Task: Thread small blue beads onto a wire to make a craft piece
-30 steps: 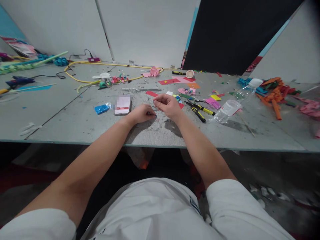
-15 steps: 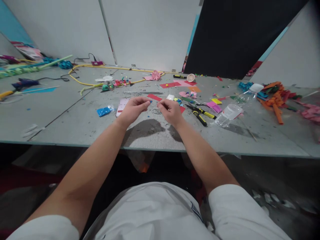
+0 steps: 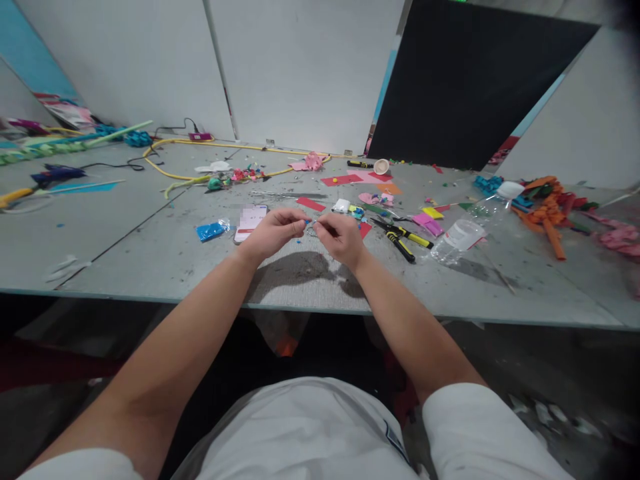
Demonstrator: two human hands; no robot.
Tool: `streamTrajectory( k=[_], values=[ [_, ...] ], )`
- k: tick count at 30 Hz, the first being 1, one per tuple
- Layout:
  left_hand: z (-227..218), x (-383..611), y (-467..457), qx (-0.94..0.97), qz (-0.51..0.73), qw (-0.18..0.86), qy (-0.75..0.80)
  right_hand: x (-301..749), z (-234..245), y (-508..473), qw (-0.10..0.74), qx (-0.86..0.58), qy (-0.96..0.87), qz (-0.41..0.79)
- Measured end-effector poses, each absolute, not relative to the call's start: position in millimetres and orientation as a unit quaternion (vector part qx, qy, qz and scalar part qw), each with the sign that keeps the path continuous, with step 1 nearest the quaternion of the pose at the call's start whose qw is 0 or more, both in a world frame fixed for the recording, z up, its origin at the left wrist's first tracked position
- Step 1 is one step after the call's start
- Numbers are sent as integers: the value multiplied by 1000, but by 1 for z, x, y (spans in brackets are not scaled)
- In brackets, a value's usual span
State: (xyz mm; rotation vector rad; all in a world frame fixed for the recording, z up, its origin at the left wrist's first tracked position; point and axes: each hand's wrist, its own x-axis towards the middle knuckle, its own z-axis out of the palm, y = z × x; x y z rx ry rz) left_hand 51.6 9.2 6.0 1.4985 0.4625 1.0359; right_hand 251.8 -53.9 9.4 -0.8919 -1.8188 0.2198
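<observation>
Here, just right of the phone (image 3: 251, 223), we pinch a tiny blue piece (image 3: 307, 222) in our left hand (image 3: 278, 231); farther right of the phone, our right hand (image 3: 344, 241) has its fingers pressed together, on what we cannot tell.

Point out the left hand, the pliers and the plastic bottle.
Left hand (image 3: 277, 233), head view, back of the hand.
Pliers (image 3: 395, 231), head view, near the pivot.
Plastic bottle (image 3: 463, 233), head view, its label.

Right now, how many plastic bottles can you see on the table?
1: the clear bottle with the white cap, to the right of your right hand, just past the pliers. The orange pile beside it could hide another.
</observation>
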Motion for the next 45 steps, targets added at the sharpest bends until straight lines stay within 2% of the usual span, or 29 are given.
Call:
streamTrajectory(
  k=[19, 32, 45],
  values=[
    [2, 53, 10, 627, 415, 633, 186, 250, 8, -54, 501, -385, -770, 91],
    [5, 53, 9, 636, 417, 620, 192, 251, 3, -48, 501, -366, -783, 45],
    [13, 53, 4, 674, 427, 558, 228, 249, -1, -43, 490, -373, -788, 15]
  ],
)
